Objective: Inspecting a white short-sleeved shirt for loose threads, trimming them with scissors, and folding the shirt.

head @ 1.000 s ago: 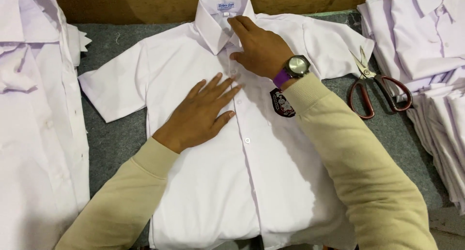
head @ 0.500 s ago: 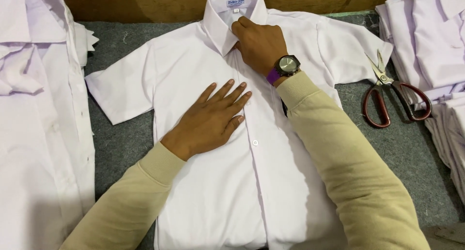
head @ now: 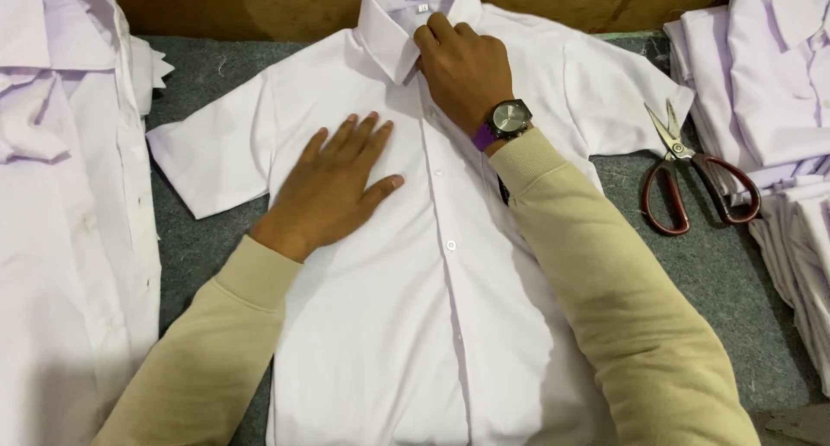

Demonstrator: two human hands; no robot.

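A white short-sleeved buttoned shirt [head: 415,308] lies flat, front up, on a grey felt table [head: 207,247], its collar at the far edge. My left hand [head: 333,182] rests flat on the shirt's chest, fingers spread, holding nothing. My right hand [head: 462,70], with a wristwatch on a purple strap, sits at the collar with its fingertips curled and pressed on the collar's opening by the top button. Whether they pinch the fabric is hidden. Both arms wear beige sleeves.
Red-handled scissors [head: 687,182] lie on the felt right of the shirt's sleeve. A pile of folded white shirts [head: 769,92] fills the right edge. Loose white shirts [head: 60,238] are heaped along the left. A wooden board [head: 259,5] backs the table.
The view has shifted, so the shirt sits lower and more to the right in frame. My right hand stays at the collar and my left hand stays flat on the chest.
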